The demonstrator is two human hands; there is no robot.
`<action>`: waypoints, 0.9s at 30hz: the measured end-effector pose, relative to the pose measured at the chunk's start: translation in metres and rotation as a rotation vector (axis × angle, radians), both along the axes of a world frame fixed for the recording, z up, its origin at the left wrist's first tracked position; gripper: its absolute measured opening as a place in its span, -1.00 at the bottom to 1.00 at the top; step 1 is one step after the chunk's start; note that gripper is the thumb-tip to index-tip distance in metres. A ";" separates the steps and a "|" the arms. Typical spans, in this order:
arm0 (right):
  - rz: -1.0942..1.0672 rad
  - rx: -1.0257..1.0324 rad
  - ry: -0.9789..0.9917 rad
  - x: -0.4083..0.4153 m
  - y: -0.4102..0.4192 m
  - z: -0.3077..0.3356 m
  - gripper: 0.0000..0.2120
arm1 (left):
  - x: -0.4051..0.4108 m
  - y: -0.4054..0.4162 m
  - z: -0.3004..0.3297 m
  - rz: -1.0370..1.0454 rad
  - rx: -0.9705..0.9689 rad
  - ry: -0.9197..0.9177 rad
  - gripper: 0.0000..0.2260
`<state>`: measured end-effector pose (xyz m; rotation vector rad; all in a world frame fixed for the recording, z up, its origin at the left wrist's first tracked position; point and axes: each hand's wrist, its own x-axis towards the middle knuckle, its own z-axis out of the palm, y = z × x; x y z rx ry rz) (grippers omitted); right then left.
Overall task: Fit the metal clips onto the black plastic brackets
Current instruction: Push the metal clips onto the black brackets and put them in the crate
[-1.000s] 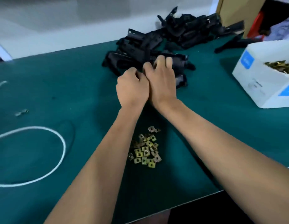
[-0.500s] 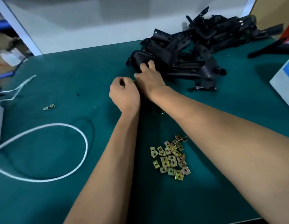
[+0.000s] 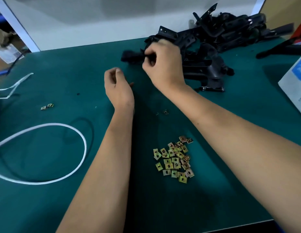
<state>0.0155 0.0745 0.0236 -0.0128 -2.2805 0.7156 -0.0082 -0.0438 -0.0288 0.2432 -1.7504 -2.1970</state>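
Note:
A heap of black plastic brackets [image 3: 218, 39] lies at the far right of the green table. My right hand [image 3: 163, 64] grips one black bracket [image 3: 132, 56] at the heap's left edge, and the bracket sticks out to the left of my fingers. My left hand [image 3: 117, 86] hovers just left of and below it, fingers loosely curled, holding nothing I can see. A pile of several brass-coloured metal clips [image 3: 175, 158] lies between my forearms. A single clip [image 3: 165, 112] lies under my right wrist, and two clips [image 3: 47, 106] lie far left.
A white cord [image 3: 62, 175] loops across the left of the green table [image 3: 79, 73]. A white and blue cardboard box [image 3: 296, 88] stands at the right edge. A white wall panel runs behind the table. The near table edge is at the bottom right.
My right hand has closed on a bracket and pulled it out to the left of the heap. My left hand has dropped away from it and loosened. The view has shifted left.

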 end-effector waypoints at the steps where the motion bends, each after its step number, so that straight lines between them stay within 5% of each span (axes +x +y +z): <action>1: 0.054 -0.122 0.113 0.005 -0.001 0.006 -0.89 | 0.000 -0.002 0.000 0.008 -0.069 0.025 -0.83; 3: 0.173 -0.385 0.200 0.013 -0.002 0.015 -0.95 | 0.005 -0.005 0.004 0.038 -0.190 0.131 -0.75; 7: 0.409 -1.103 -0.117 0.024 0.002 0.013 -0.95 | 0.013 -0.019 0.023 0.017 -0.528 0.340 -0.69; 10: 0.414 -1.210 -0.345 0.038 0.007 -0.006 -0.93 | 0.002 -0.041 0.039 -0.352 -0.760 0.020 -0.59; 13: 0.455 -1.260 -0.416 0.051 0.014 -0.024 -0.95 | 0.004 -0.050 0.036 -0.618 -0.555 -0.136 -0.48; 16: 0.492 -1.075 -0.515 0.059 0.022 -0.031 -0.92 | 0.010 -0.052 0.020 -0.565 -0.455 -0.087 -0.67; 21: 0.198 0.036 -0.543 0.071 0.041 -0.045 -0.76 | 0.017 -0.060 0.003 -0.546 -0.575 -0.117 -0.80; 27: 0.148 0.011 -0.430 0.081 0.058 -0.044 -0.78 | 0.026 -0.061 0.012 -0.551 -0.128 0.052 -0.89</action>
